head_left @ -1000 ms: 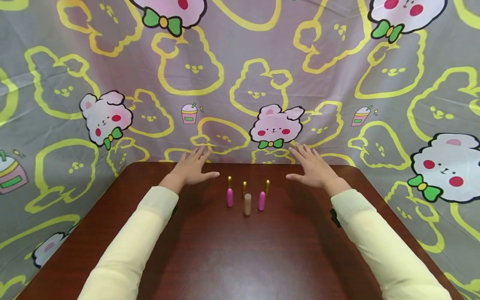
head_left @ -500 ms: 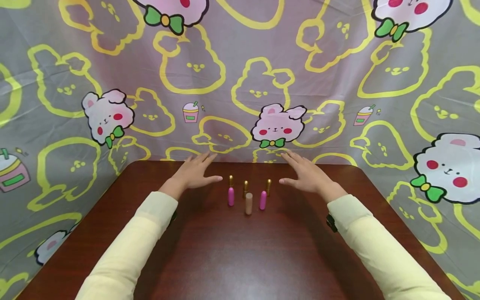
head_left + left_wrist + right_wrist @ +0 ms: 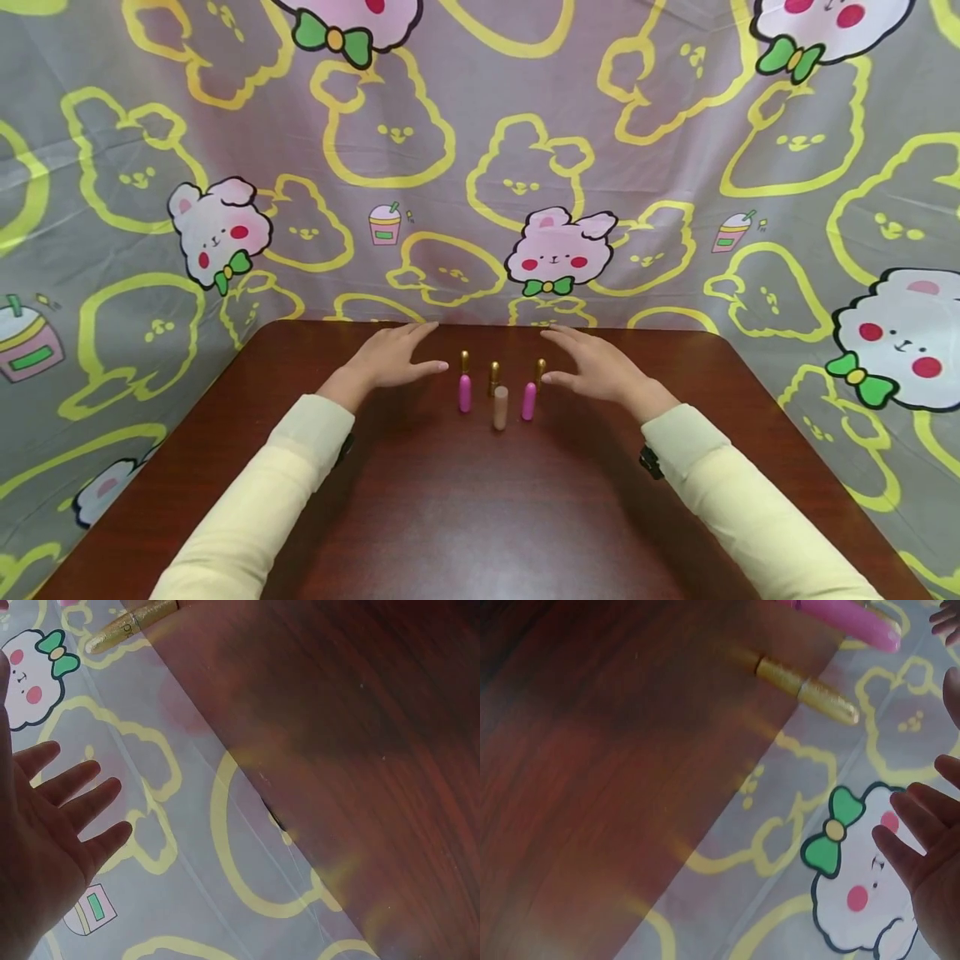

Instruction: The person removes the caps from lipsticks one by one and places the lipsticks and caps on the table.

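Six... several slim round-topped tubes stand upright in a cluster on the table: three gold tubes (image 3: 494, 377) at the back, two pink tubes (image 3: 465, 393) and a beige tube (image 3: 500, 409) in front. My left hand (image 3: 390, 357) is raised to the left of the cluster, fingers spread and thumb pointing at the left gold tube. To the right is my right hand (image 3: 603, 367), also with straight fingers, its thumb tip overlapping the right gold tube (image 3: 541, 372) in the head view. Both palms hold nothing. Lettering shows on a gold tube (image 3: 131, 627) in the left wrist view.
The dark brown table (image 3: 480, 517) has a glossy wood-grain top with rounded far corners. A grey cloth (image 3: 450, 108) printed with yellow outlines and white rabbits hangs behind it and at both sides. Dark devices sit at the sleeve cuffs, such as the right one (image 3: 651, 462).
Both hands have come inward from either side, closer to the tubes and a little lower in the head view; the right has travelled more. The tubes stand as before.
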Available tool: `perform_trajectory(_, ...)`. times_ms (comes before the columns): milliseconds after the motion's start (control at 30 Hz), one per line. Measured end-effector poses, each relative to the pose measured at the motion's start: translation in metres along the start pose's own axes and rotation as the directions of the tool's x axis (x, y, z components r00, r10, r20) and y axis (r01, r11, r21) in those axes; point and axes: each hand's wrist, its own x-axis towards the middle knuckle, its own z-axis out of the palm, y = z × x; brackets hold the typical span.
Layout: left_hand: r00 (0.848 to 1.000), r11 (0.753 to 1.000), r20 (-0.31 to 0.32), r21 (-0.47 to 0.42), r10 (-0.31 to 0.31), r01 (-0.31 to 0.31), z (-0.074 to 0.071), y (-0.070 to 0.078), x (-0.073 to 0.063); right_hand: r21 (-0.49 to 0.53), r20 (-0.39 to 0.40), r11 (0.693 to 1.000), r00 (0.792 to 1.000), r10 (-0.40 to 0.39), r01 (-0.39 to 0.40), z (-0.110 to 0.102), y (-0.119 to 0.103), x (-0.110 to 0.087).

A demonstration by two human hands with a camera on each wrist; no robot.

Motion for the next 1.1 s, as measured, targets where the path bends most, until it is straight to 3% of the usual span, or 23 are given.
perform_trajectory(533,1.000,0.997,-0.001,-0.074,0.011,-0.012,0.010,0.011,-0.013,0.042,0.046,0.995,0.995,-0.089,0.087,0.029,-0.018,0.007)
perform_trajectory(867,1.000,0.995,-0.023,-0.095,0.011,-0.013,0.018,0.016,-0.017,0.094,0.093,0.995,0.994,-0.053,0.044,0.041,-0.021,0.009)
perform_trajectory(1100,1.000,0.987,0.023,-0.162,0.000,0.004,0.023,0.019,-0.020,0.150,0.085,0.987,0.994,-0.076,0.063,0.047,-0.020,0.010)
